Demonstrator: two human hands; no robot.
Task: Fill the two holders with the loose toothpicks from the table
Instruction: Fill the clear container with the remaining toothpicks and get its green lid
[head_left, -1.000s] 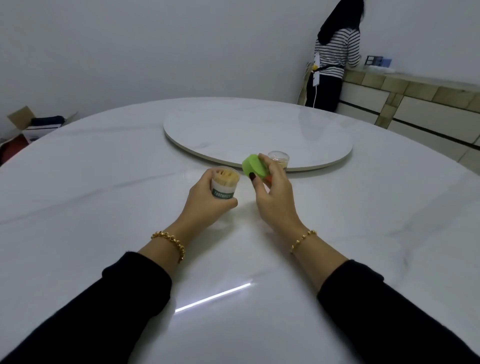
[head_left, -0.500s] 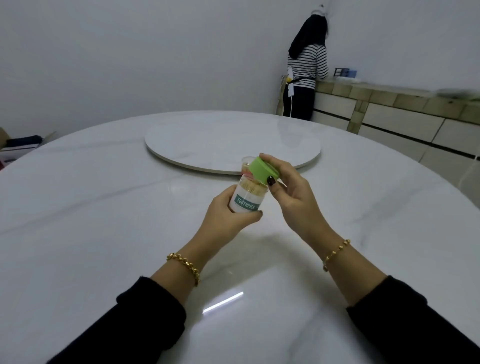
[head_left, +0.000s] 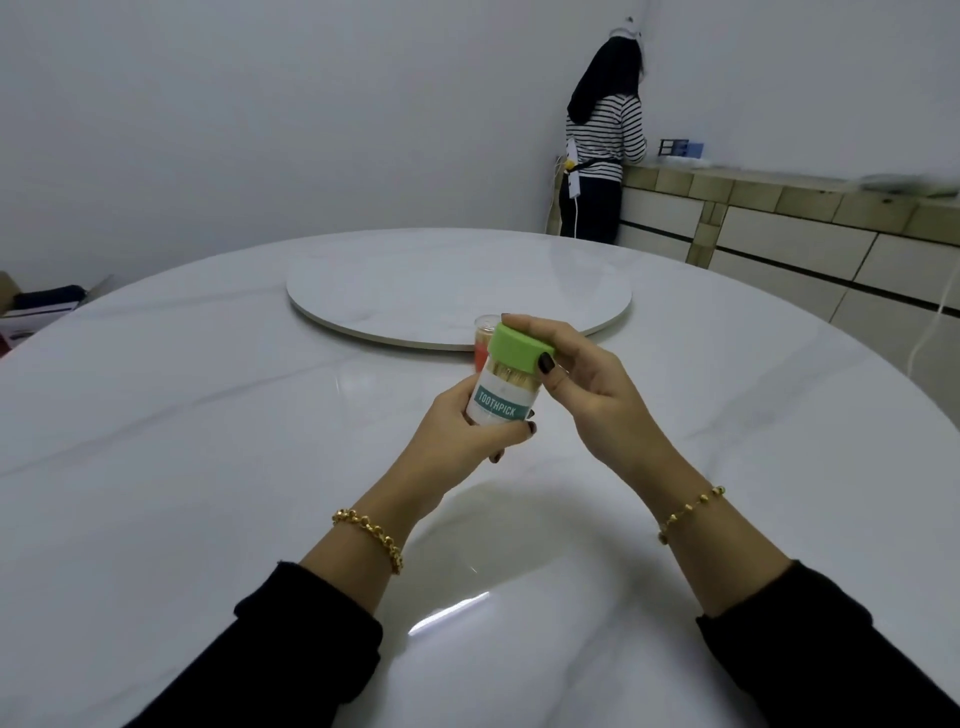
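Since a second ago the green lid (head_left: 519, 345) has come from beside the toothpick holder (head_left: 498, 406) onto its mouth, and I've lifted the holder off the table and tipped it toward one o'clock.

The white marble table (head_left: 156, 415) spreads all round, with its turntable (head_left: 457, 280) at twelve o'clock from my hands. My left hand (head_left: 457, 441) wraps the holder low, fingers curled round its body. My right hand (head_left: 587, 384) pinches the lid from three o'clock, thumb on the near rim and fingers over the top. Toothpicks (head_left: 511, 375) show packed under the lid. The second holder (head_left: 483, 340), red with a clear top, stands on the table just behind, at eleven o'clock.

To seat the lid well, I'd square it to the rim, press evenly and keep my left grip firm.
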